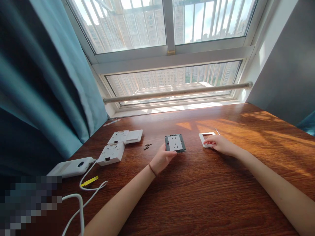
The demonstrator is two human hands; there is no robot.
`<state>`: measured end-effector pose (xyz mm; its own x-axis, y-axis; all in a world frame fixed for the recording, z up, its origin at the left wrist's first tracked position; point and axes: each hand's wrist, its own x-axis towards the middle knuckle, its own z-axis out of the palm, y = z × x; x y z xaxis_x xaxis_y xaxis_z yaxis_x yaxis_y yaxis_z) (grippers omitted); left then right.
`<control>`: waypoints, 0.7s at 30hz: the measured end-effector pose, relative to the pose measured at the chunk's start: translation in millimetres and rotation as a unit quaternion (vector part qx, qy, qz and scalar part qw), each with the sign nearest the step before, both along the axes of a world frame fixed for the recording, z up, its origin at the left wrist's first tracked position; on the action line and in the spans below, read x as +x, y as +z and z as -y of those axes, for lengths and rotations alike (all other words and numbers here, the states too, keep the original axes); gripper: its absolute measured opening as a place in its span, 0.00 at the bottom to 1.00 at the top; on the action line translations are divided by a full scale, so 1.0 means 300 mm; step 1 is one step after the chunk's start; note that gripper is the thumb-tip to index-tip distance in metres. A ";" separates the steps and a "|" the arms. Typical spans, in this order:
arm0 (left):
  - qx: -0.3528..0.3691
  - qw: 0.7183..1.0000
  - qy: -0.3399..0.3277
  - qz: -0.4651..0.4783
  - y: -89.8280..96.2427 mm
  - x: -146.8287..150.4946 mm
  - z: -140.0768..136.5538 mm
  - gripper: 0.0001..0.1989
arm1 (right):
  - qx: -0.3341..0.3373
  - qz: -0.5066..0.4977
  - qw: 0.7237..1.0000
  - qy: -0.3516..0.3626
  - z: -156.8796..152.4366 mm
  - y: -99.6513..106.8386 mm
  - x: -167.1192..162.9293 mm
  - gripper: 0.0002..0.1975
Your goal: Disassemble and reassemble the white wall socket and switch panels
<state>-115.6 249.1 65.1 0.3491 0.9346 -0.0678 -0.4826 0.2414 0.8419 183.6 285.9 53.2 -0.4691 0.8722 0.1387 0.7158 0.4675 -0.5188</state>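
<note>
My left hand [162, 158] grips a wall socket [175, 143] by its lower left side, thumb along the front edge. The socket has a white face with dark slots and a dark grey mounting frame. Further right, the fingers of my right hand [218, 144] close on the lower edge of a white cover frame [202, 140] with a rectangular opening. Its fingertips partly hide that edge. Whether the frame is lifted off the table I cannot tell. A thin rod, perhaps a screwdriver [217, 131], lies just behind my right hand. Several small screws [147, 147] lie left of the socket.
White socket boxes [112, 153] and a white switch plate [133, 136] lie on the wooden table [187, 196] at left. Nearby are a white power bank [73, 166], a white cable [92, 200] with a yellow tag [90, 181], and a blue curtain [66, 82]. A window stands behind.
</note>
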 end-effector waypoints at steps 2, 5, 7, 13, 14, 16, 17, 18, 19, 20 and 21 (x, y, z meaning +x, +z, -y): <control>-0.007 1.000 -0.007 -0.005 0.004 0.003 0.005 0.30 | 0.014 0.001 1.000 0.001 0.018 0.024 -0.022 0.15; -0.007 0.999 -0.029 -0.010 0.010 0.021 0.032 0.28 | 0.088 -0.048 0.995 -0.001 0.080 0.068 -0.107 0.22; -0.002 0.999 -0.050 -0.016 0.007 0.043 0.061 0.29 | 0.097 -0.098 0.990 0.040 0.132 0.082 -0.185 0.38; -0.004 0.996 -0.085 -0.032 -0.020 0.106 0.124 0.31 | 0.042 -0.124 0.984 0.123 0.179 0.024 -0.308 0.46; -0.001 0.995 -0.084 -0.045 -0.021 0.102 0.122 0.30 | 0.044 -0.121 0.985 0.112 0.166 0.012 -0.304 0.45; 0.011 0.993 -0.068 -0.091 -0.013 0.069 0.109 0.27 | 0.053 -0.108 0.989 0.088 0.134 -0.005 -0.286 0.43; 0.023 0.990 -0.053 -0.125 -0.005 0.036 0.100 0.26 | 0.056 -0.100 0.990 0.079 0.118 -0.011 -0.274 0.42; 0.041 0.985 -0.023 -0.167 0.006 -0.007 0.091 0.26 | 0.056 -0.091 0.992 0.072 0.104 -0.016 -0.262 0.41; 0.066 0.973 0.024 -0.219 0.018 -0.061 0.082 0.26 | 0.053 -0.082 0.993 0.067 0.093 -0.019 -0.250 0.41; 0.110 0.949 0.090 -0.280 0.031 -0.123 0.074 0.27 | 0.048 -0.074 0.994 0.064 0.085 -0.021 -0.241 0.41; 0.162 0.907 0.162 -0.354 0.043 -0.191 0.066 0.28 | 0.044 -0.066 0.995 0.064 0.080 -0.022 -0.233 0.41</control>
